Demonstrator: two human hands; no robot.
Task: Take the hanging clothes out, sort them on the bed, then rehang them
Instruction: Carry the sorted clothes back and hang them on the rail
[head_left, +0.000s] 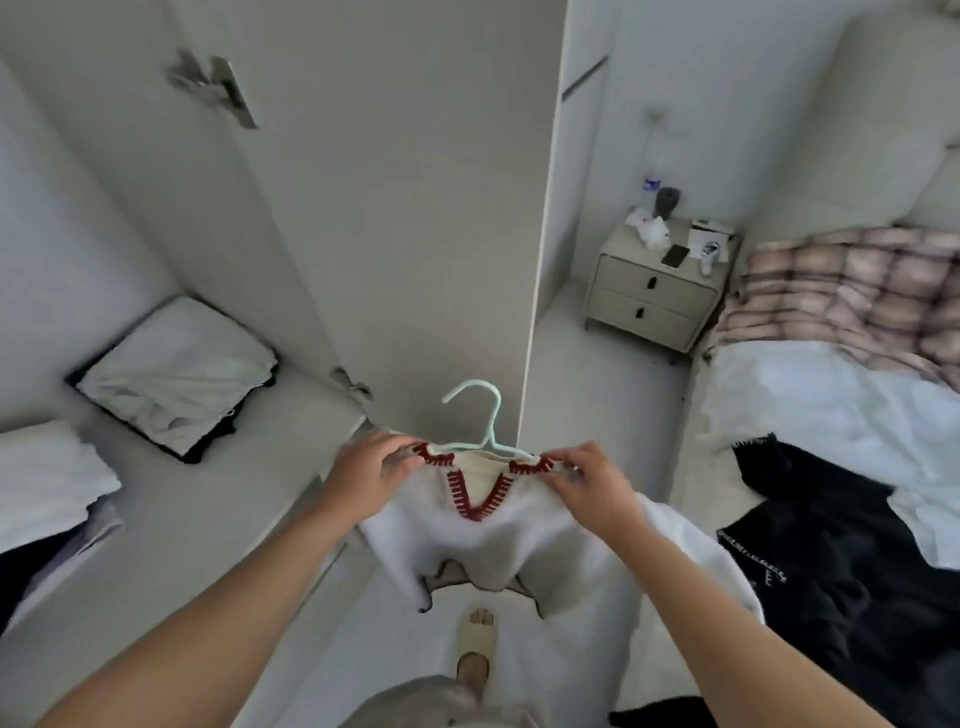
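A white knitted top (498, 540) with dark red stitching round its V-neck hangs on a pale mint hanger (480, 415), held in the air in front of me. My left hand (371, 467) pinches the top's left shoulder over the hanger end. My right hand (584, 480) pinches the right shoulder the same way. The hanger's hook points up and away, toward the open wardrobe door (415, 208). On the bed (810, 410) at the right lie dark garments (831, 551).
The wardrobe interior (182, 493) at the left holds a folded white pile (47, 478) and a dark-edged box of cloth (176, 374). A bedside table (654, 296) with a phone and bottles stands beyond the door. A plaid blanket (852, 291) covers the bed's far end.
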